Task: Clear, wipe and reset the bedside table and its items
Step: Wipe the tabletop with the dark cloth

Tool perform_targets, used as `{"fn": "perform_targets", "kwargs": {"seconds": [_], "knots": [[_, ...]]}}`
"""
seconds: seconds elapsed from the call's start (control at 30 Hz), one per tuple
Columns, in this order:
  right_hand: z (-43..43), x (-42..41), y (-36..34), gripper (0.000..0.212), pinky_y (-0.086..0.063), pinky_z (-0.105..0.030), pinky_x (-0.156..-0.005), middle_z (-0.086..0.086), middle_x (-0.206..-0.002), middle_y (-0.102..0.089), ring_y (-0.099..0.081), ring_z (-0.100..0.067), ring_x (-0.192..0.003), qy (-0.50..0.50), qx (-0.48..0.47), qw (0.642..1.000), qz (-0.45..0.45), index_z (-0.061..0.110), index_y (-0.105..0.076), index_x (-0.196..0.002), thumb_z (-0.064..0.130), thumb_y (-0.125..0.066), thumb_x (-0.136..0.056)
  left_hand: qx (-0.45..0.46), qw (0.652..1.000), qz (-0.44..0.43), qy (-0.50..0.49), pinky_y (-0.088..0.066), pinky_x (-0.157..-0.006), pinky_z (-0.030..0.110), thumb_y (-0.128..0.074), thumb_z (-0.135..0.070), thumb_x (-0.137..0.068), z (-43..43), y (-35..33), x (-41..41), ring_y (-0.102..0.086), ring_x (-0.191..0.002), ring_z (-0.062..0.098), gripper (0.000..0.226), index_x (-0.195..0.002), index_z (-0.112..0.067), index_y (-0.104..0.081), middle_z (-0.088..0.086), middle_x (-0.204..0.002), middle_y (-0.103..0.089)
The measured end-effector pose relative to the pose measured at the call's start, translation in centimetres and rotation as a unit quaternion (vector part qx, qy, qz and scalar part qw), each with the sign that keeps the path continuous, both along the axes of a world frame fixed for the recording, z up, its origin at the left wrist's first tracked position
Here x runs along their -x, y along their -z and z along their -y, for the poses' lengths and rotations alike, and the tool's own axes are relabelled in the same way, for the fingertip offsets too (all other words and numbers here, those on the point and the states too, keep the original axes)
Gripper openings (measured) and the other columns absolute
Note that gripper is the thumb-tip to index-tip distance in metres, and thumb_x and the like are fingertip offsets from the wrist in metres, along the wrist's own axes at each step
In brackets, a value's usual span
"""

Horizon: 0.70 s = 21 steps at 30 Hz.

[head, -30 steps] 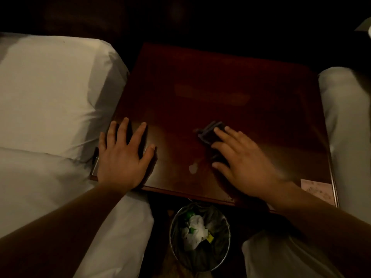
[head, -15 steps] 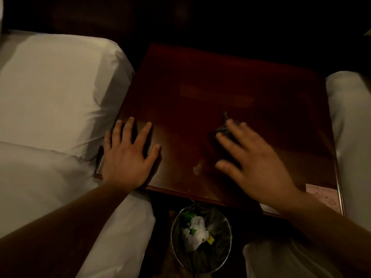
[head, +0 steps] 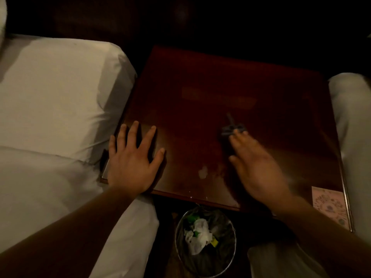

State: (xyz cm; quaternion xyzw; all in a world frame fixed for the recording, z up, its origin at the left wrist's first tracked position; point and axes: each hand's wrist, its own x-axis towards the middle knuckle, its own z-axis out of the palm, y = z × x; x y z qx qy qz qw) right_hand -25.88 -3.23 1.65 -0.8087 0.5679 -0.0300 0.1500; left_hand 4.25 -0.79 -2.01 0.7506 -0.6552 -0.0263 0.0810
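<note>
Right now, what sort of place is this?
Likely a hotel bedroom: a dark wooden bedside table sits between the left bed and the right bed, both white-sheeted. A lined bin of tissue rubbish stands below its front edge, and a printed card lies on its near right corner.

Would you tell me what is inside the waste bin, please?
Crumpled white tissue, a green scrap and a yellow scrap on the dark liner; anything beneath them is covered.

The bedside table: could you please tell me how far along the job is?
Cleared: the dark red wooden table top is nearly bare; rubbish lies in the round metal bin. In hand: the right hand presses a dark cloth; the left hand rests flat. Left: a pale smear, then resetting.
</note>
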Motion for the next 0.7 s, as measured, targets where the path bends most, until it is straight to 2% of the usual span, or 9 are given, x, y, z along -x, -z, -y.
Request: {"fn": "perform_targets", "kwargs": {"seconds": [0.1, 0.17, 0.23, 0.33, 0.4, 0.47, 0.57, 0.63, 0.7], "knots": [[-0.8, 0.3, -0.7, 0.042, -0.018, -0.028, -0.114, -0.004, -0.153, -0.036, -0.028, -0.021, -0.144, 0.111, 0.022, 0.99, 0.088, 0.01, -0.043, -0.143, 0.015, -0.043, -0.101, -0.005, 1.0, 0.006, 0.002, -0.015, -0.12, 0.06, -0.032, -0.066, -0.094, 0.0, 0.1, -0.2, -0.017, -0.152, 0.035, 0.064, -0.152, -0.038, -0.033, 0.01, -0.162, -0.029], [-3.9, -1.8, -0.5, 0.038, -0.027, -0.031, -0.112, -0.001, -0.143, -0.043, -0.04, -0.021, -0.136, 0.089, 0.029, 0.982, 0.166, 0.008, -0.054, -0.134, 0.005, -0.047, -0.096, -0.008, 1.0, 0.008, 0.001, -0.015, -0.12, 0.06, -0.031, -0.066, -0.094, -0.3, 0.2, -0.2, -0.017, -0.152, 0.035, 0.064, -0.152, -0.038, -0.032, 0.011, -0.162, -0.028], [-6.6, -4.6, -0.4, 0.04, -0.031, -0.027, -0.113, 0.003, -0.14, -0.048, -0.042, -0.014, -0.136, 0.007, 0.01, 0.975, 0.221, 0.012, -0.06, -0.129, 0.005, -0.05, -0.091, -0.011, 1.0, 0.012, 0.003, -0.016, -0.119, 0.06, -0.03, -0.066, -0.094, -0.3, 0.1, -0.1, -0.017, -0.152, 0.035, 0.064, -0.152, -0.038, -0.032, 0.01, -0.162, -0.028], [-6.8, -8.1, 0.7, 0.04, -0.021, -0.037, -0.118, 0.007, -0.152, -0.04, -0.028, -0.015, -0.145, -0.183, 0.026, 0.976, 0.115, 0.029, -0.051, -0.137, 0.028, -0.044, -0.098, -0.002, 1.0, 0.009, 0.001, -0.017, -0.119, 0.06, -0.03, -0.065, -0.094, -0.1, 0.0, -0.1, -0.018, -0.151, 0.036, 0.064, -0.152, -0.038, -0.033, 0.011, -0.162, -0.029], [-3.9, -8.8, 1.2, 0.044, -0.016, -0.042, -0.119, 0.006, -0.157, -0.032, -0.021, -0.018, -0.148, -0.231, 0.051, 0.971, 0.042, 0.032, -0.043, -0.142, 0.04, -0.042, -0.098, 0.001, 1.0, 0.003, 0.002, -0.016, -0.12, 0.059, -0.03, -0.064, -0.094, 0.1, 0.0, -0.3, -0.018, -0.151, 0.036, 0.063, -0.152, -0.037, -0.034, 0.011, -0.162, -0.029], [0.4, -7.4, 1.7, 0.049, -0.018, -0.048, -0.12, 0.001, -0.158, -0.029, -0.021, -0.021, -0.147, -0.185, 0.061, 0.981, 0.008, 0.029, -0.04, -0.145, 0.042, -0.043, -0.098, -0.007, 1.0, -0.002, 0.0, -0.014, -0.12, 0.059, -0.031, -0.062, -0.095, 0.2, 0.0, -0.2, -0.017, -0.152, 0.035, 0.061, -0.152, -0.038, -0.033, 0.011, -0.162, -0.028], [6.3, -1.9, 1.1, 0.051, -0.018, -0.049, -0.119, -0.008, -0.159, -0.026, -0.019, -0.028, -0.148, 0.03, 0.044, 0.999, -0.008, 0.018, -0.038, -0.148, 0.034, -0.045, -0.1, -0.011, 1.0, -0.014, 0.002, -0.014, -0.121, 0.058, -0.031, -0.052, -0.098, -0.4, -0.1, 0.1, -0.016, -0.152, 0.034, 0.057, -0.152, -0.036, -0.035, 0.011, -0.163, -0.028], [5.3, -0.4, 0.7, 0.047, -0.019, -0.049, -0.119, -0.015, -0.156, -0.031, -0.023, -0.032, -0.146, 0.147, 0.043, 0.988, 0.017, 0.008, -0.041, -0.145, 0.022, -0.045, -0.101, -0.012, 1.0, -0.018, 0.004, -0.015, -0.121, 0.058, -0.031, -0.048, -0.097, -0.6, -0.2, 0.1, -0.018, -0.152, 0.035, 0.056, -0.151, -0.035, -0.037, 0.011, -0.162, -0.029], [0.1, -3.0, 1.0, 0.042, -0.024, -0.051, -0.117, -0.02, -0.147, -0.043, -0.037, -0.038, -0.139, 0.11, 0.072, 0.991, 0.023, 0.001, -0.052, -0.136, 0.01, -0.052, -0.094, -0.022, 1.0, -0.018, 0.003, -0.015, -0.121, 0.057, -0.03, -0.047, -0.098, -0.6, -0.6, 0.1, -0.018, -0.152, 0.034, 0.056, -0.151, -0.034, -0.038, 0.011, -0.163, -0.029]]}}
